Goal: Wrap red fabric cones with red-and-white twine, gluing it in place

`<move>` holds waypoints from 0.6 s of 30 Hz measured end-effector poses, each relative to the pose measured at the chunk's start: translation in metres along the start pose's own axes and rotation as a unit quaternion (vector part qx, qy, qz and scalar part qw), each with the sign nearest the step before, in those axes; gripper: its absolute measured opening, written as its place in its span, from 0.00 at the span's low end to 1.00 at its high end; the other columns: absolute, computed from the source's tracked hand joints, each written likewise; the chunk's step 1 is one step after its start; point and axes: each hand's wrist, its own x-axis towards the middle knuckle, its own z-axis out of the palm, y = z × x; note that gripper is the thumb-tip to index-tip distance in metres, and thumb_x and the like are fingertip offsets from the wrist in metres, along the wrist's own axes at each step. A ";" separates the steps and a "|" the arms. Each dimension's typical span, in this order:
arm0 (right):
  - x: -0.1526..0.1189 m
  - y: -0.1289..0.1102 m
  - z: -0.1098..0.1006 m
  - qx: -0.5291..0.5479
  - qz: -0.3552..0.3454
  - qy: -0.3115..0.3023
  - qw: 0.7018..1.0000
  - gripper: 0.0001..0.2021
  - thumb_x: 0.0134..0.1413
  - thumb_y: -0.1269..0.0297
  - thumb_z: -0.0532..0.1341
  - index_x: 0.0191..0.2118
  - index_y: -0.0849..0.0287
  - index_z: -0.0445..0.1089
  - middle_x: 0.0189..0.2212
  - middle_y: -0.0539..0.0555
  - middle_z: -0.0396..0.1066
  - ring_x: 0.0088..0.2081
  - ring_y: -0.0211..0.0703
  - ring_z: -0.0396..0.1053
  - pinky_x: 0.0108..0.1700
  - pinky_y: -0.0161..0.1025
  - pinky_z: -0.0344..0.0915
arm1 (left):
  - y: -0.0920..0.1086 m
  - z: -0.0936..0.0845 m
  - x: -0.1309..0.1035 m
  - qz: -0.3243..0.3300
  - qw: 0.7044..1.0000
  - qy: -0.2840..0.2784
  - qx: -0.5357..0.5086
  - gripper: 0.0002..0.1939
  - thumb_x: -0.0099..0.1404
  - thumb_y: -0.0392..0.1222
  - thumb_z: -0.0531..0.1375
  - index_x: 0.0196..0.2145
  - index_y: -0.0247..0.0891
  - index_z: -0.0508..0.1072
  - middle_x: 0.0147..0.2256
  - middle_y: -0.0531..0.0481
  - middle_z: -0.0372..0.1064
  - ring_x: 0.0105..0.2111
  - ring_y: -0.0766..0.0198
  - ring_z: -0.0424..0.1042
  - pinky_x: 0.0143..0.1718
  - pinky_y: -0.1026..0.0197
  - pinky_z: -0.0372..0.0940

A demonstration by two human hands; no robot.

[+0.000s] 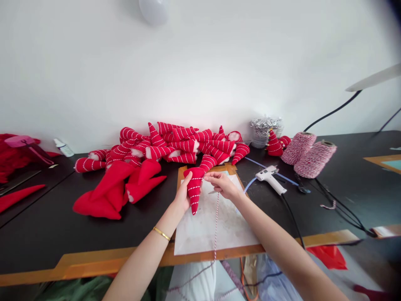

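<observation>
- Bare forearms [275, 242] reach in from the bottom edge, a smooth gold-coloured bracelet [161, 233] around the left wrist.
- Left hand [182, 195] grips a red cone [194, 189]: the thumb presses on its near face and the other fingers curl behind it.
- Right hand [223, 184] is at the cone's right edge, thumb and index finger pinched together near its wide end; red-and-white twine [216, 225] runs up into this hand. Exactly what sits between the fingertips is too small to tell.
- This cone is held above a white sheet [197, 238], its narrow tip toward the camera, pale dashed lines winding around soft-looking red cloth.
- Smudges mark the flat sheet, which lies on the black tabletop [150, 225] with brown tape [94, 261] along its front edge.
- Plain red cloth pieces [106, 188], smooth and rumpled, lie left of the hands.
- Behind them spreads a heap of striped cones [184, 146], several showing fluffy white stuffing at their open ends.
- On the right rest a white glue gun [272, 179], two thick twine spools [315, 159] and a clear tub of shiny silver tinsel [266, 129].
</observation>
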 end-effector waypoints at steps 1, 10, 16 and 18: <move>0.001 0.000 -0.002 -0.001 -0.002 0.005 1.000 0.20 0.35 0.54 0.75 0.33 0.60 0.73 0.18 0.40 0.51 0.19 0.27 0.38 0.16 0.29 0.37 | 0.001 0.001 -0.001 -0.007 1.000 -0.009 -0.014 0.18 0.66 0.51 0.61 0.39 0.30 0.74 0.25 0.45 0.73 0.21 0.65 0.70 0.21 0.65 0.68; 0.001 0.005 -0.002 0.024 0.031 -0.021 0.999 0.20 0.35 0.52 0.75 0.27 0.60 0.70 0.17 0.39 0.49 0.19 0.27 0.37 0.17 0.31 0.34 | 0.000 0.006 -0.009 -0.021 0.997 -0.053 -0.049 0.27 0.69 0.59 0.55 0.48 0.29 0.74 0.36 0.36 0.77 0.34 0.55 0.78 0.36 0.56 0.74; -0.002 0.004 0.004 0.045 0.058 -0.012 0.997 0.21 0.34 0.51 0.75 0.26 0.59 0.67 0.15 0.38 0.45 0.19 0.27 0.34 0.19 0.33 0.31 | -0.004 0.002 -0.005 -0.036 0.997 -0.069 -0.021 0.30 0.66 0.63 0.56 0.50 0.34 0.75 0.43 0.35 0.77 0.43 0.49 0.77 0.41 0.50 0.74; -0.004 0.004 0.005 0.047 0.063 -0.016 0.997 0.22 0.35 0.51 0.74 0.25 0.58 0.64 0.15 0.37 0.43 0.19 0.27 0.34 0.19 0.33 0.31 | -0.005 0.000 -0.003 -0.046 0.996 -0.078 -0.017 0.28 0.66 0.62 0.56 0.49 0.34 0.75 0.42 0.36 0.77 0.42 0.50 0.77 0.40 0.51 0.74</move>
